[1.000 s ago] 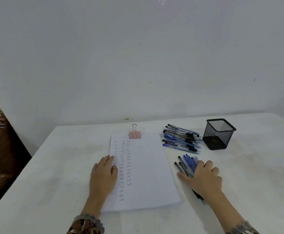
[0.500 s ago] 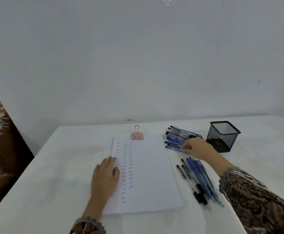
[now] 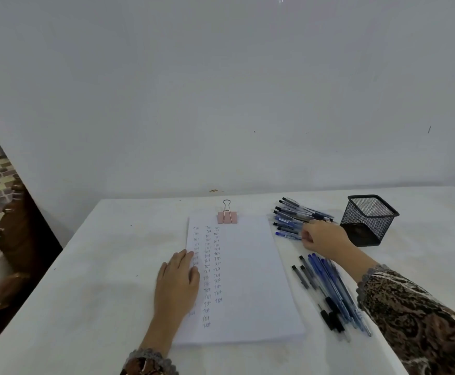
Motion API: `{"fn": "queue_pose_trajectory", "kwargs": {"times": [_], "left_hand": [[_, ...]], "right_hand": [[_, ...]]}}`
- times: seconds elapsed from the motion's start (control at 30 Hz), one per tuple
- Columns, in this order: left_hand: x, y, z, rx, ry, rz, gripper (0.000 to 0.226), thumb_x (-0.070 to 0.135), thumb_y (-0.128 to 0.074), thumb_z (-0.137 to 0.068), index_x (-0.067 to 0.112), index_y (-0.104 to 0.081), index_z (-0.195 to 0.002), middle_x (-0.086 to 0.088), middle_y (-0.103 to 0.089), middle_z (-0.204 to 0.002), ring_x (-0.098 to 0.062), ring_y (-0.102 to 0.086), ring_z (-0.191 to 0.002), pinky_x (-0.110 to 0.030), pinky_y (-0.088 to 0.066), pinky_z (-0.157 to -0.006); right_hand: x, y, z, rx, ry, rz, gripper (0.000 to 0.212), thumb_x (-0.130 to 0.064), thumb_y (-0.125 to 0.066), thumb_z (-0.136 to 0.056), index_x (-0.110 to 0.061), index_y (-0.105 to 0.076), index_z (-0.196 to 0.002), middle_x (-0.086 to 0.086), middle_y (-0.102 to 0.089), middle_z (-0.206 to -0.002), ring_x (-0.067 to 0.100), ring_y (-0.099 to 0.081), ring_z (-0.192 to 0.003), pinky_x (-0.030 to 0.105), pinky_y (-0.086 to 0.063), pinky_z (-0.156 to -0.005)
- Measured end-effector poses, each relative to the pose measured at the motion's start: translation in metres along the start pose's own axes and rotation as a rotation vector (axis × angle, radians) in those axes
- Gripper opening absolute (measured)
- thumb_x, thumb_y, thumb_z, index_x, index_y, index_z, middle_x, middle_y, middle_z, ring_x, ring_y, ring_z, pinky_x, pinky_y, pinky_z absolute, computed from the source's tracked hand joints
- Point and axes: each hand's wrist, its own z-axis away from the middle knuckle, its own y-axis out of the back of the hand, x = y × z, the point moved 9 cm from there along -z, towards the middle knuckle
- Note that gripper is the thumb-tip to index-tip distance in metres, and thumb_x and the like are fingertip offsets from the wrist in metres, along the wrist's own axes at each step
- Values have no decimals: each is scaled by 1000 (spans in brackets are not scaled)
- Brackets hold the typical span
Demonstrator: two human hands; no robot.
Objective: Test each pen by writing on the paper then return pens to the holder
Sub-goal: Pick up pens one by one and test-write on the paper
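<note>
A clipped stack of paper (image 3: 250, 280) lies in the middle of the white tabletop (image 3: 99, 266), held at its far edge by a pink binder clip (image 3: 227, 216). Three columns of small handwritten words run down the left part of the top sheet.

The left hand (image 3: 177, 282) lies flat across the paper's left edge. Its fingers are straight and close together, with the fingertips on the sheet and the heel of the hand on the tabletop beside it.

Right of the paper's far corner sits a loose pile of pens (image 3: 291, 213), blue and black, lying roughly crosswise. The right hand (image 3: 325, 236) reaches to the near side of this pile with its fingers curled in toward the closest blue pen (image 3: 287, 234). The fingertips are at that pen's end, but the view is too small for me to tell whether they actually pinch it. A patterned brown sleeve (image 3: 415, 318) covers the forearm.

Along the paper's right edge, nearer the person than the pile, lies a second row of pens (image 3: 329, 288), side by side and angled away from the sheet.

The black mesh holder (image 3: 368, 220) stands upright farther right of the paper, just beyond the right hand. No pens rise above its rim.
</note>
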Motion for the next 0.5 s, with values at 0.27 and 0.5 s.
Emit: {"fn": "queue_pose_trajectory", "kwargs": {"times": [0.27, 0.5], "left_hand": [[0, 0, 0, -9, -5, -17, 44, 25, -35, -97, 18, -38, -140, 4, -36, -146, -10, -30, -135, -30, -14, -116], [2, 3, 0, -38, -3, 19, 44, 24, -33, -98, 18, -35, -141, 5, -32, -148, -10, -26, -137, -29, -9, -116]], "right_hand": [[-7, 34, 5, 100, 73, -421, 18, -9, -47, -94, -12, -53, -111, 0, -55, -92, 14, -52, -74, 20, -38, -65], [-78, 61, 28, 98, -77, -1303, 22, -18, -38, -100, -21, -55, -114, -4, -48, -75, 7, -39, -57, 10, -31, -46]]}}
